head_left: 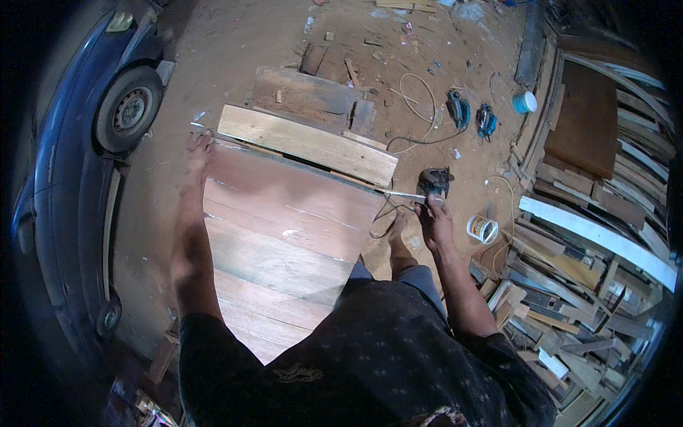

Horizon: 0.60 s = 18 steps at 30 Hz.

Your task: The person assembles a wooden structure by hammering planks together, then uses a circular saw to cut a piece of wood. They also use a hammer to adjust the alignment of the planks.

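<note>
A wide panel of joined wooden boards (284, 245) lies in front of me, paler toward my body. My left hand (200, 148) is at its far left corner, fingers closed, but what they grip is too small to make out. Just off the panel's far right corner, my right hand (435, 222) is closed around what looks like a tape measure, its pale thin blade (407, 195) running left to the panel's edge. The case is mostly hidden by the fingers. A pale wooden plank (306, 146) rests along the panel's far edge.
A dark power tool (435, 181) sits just beyond my right hand. Two blue power tools (459, 109) with cords lie farther off, near a blue-white tub (524, 102). A white bucket (482, 229) and stacked timber (569, 285) are at right; a blue car (78, 156) stands left.
</note>
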Each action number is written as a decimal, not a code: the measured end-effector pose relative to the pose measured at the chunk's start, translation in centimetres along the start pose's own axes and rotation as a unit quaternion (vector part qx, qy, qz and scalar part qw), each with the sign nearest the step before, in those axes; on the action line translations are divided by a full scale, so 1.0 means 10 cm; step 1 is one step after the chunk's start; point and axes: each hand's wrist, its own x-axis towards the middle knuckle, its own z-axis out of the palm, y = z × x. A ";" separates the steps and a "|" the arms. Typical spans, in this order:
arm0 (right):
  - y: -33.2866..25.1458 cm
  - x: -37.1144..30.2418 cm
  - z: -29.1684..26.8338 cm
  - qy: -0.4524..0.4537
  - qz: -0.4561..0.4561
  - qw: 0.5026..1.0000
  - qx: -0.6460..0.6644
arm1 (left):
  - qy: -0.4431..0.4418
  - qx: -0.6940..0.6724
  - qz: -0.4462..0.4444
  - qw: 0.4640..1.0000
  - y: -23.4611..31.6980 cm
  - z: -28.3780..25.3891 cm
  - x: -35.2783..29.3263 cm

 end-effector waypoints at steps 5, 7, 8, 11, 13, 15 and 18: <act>0.25 0.04 -0.04 0.039 -0.022 0.998 0.031 | -0.002 0.005 0.012 1.000 0.29 0.36 -0.24; 0.30 0.06 0.03 0.032 -0.021 0.999 0.022 | 0.011 -0.005 0.016 1.000 0.25 0.22 -0.22; 0.33 0.06 0.10 0.023 -0.018 1.000 0.012 | 0.018 -0.010 0.018 1.000 0.21 0.14 -0.20; 0.49 0.03 0.26 0.012 -0.016 1.000 0.004 | 0.016 -0.077 0.015 0.997 0.24 0.32 -0.25; 0.54 0.01 0.38 0.023 -0.009 1.000 0.013 | 0.003 -0.053 0.010 0.999 0.32 0.35 -0.27; 0.51 0.02 0.37 0.017 -0.003 1.000 0.017 | 0.010 -0.047 0.012 0.999 0.31 0.36 -0.28; 0.49 0.03 0.33 0.003 -0.013 1.000 -0.015 | 0.032 -0.055 0.023 0.998 0.27 0.32 -0.27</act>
